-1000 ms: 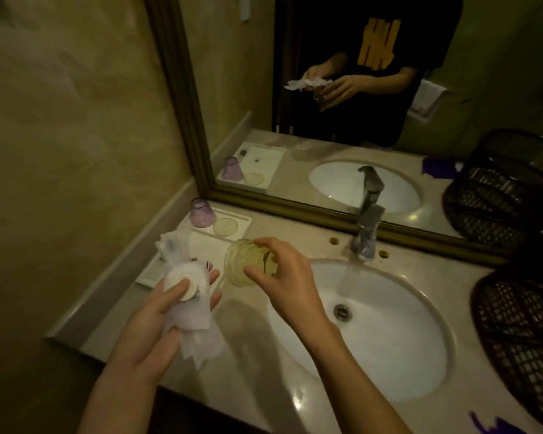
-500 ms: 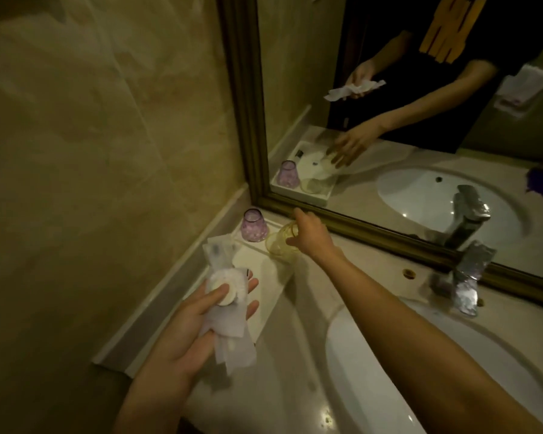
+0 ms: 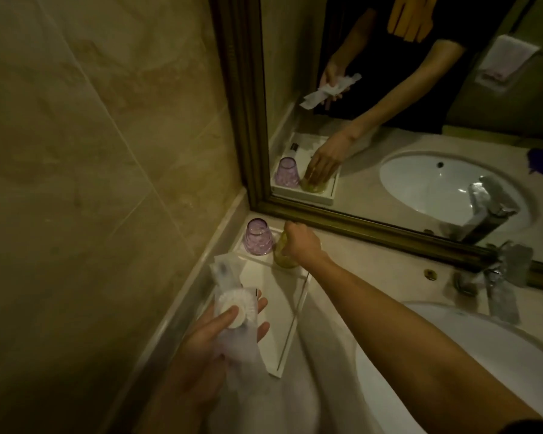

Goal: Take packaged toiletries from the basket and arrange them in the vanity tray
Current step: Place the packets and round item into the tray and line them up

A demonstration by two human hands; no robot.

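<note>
My left hand [image 3: 207, 343] holds several packaged toiletries [image 3: 235, 311]: white plastic sachets, one with a round white disc on top under my thumb. It hovers over the near end of the white vanity tray [image 3: 290, 330] by the wall. My right hand [image 3: 303, 242] reaches to the tray's far end and grips a yellow glass cup [image 3: 281, 256], which stands upside down beside an upturned purple glass cup [image 3: 258, 237]. The basket is out of view.
A gold-framed mirror [image 3: 389, 120] rises right behind the tray and reflects my hands. The white sink basin [image 3: 470, 355] and chrome tap [image 3: 499, 277] lie to the right. A tiled wall closes the left side.
My right hand has carried the yellow cup from above the counter to the tray's far end and set it beside the purple cup. The view has swung left toward the tray.
</note>
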